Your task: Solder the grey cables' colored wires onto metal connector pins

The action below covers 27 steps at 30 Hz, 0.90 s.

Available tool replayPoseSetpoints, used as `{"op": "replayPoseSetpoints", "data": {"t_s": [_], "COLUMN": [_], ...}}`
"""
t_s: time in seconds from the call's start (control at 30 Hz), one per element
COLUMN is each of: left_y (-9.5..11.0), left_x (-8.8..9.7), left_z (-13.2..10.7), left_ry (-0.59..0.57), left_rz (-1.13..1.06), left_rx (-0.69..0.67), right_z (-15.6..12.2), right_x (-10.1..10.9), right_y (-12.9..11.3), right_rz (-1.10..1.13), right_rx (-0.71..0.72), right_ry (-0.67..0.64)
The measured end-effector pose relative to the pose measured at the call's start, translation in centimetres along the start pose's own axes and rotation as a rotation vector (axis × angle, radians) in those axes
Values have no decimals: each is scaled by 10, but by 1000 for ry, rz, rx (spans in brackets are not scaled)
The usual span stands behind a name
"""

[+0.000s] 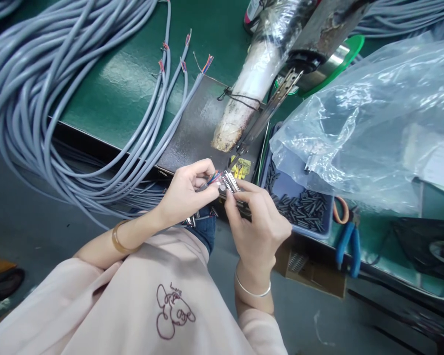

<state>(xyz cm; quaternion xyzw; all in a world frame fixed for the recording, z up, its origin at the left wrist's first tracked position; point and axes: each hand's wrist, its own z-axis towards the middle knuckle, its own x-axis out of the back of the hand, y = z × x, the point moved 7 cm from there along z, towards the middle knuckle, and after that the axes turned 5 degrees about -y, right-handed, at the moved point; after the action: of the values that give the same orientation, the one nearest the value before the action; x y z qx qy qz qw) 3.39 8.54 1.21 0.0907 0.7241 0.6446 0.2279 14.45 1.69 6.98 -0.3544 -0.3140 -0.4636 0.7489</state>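
My left hand [187, 190] pinches the end of a grey cable whose coloured wires [213, 177] fan out at the tip. My right hand [255, 222] is closed around a small metal connector [231, 182] with a row of pins, held against the wire ends. Both hands meet just in front of the edge of the green workbench [107, 98]. A cloth-wrapped tool arm [249, 93] with a thin metal tip [244, 148] points down toward the connector.
A big coil of grey cables [29, 88] lies at the left, several stripped ends [187, 54] on the bench. A blue tray [311, 229] of small dark parts sits right of my hands, under a clear plastic bag [373, 123]. Blue-handled pliers [348, 241] lie further right.
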Motion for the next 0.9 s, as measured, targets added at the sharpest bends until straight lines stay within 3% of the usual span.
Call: {"op": "replayPoseSetpoints", "data": {"t_s": [0.13,0.27,0.37,0.43,0.47,0.63,0.9], "left_y": [-4,-12,-16,-16,-17,-16,-19], "left_x": [1,2,2,1,1,-6,-10], "left_z": [-6,-13,-18,-20,-21,-25,-27], "left_ry": [-22,-65,-87,-95,-100,-166,-192], "left_rz": [-87,-224,-269,-285,-291,-318,-287], "left_rx": [-16,43,88,94,95,70,55], "right_z": [-5,-15,-28,-34,-33,-21,-20], "right_x": [5,2,16,28,31,15,2], "right_y": [3,15,26,25,22,7,15], "right_rz": [53,220,318,309,290,302,497], "right_rx": [-55,-246,-409,-417,-393,-282,-461], "right_ry": [28,-3,218,367,371,65,37]}}
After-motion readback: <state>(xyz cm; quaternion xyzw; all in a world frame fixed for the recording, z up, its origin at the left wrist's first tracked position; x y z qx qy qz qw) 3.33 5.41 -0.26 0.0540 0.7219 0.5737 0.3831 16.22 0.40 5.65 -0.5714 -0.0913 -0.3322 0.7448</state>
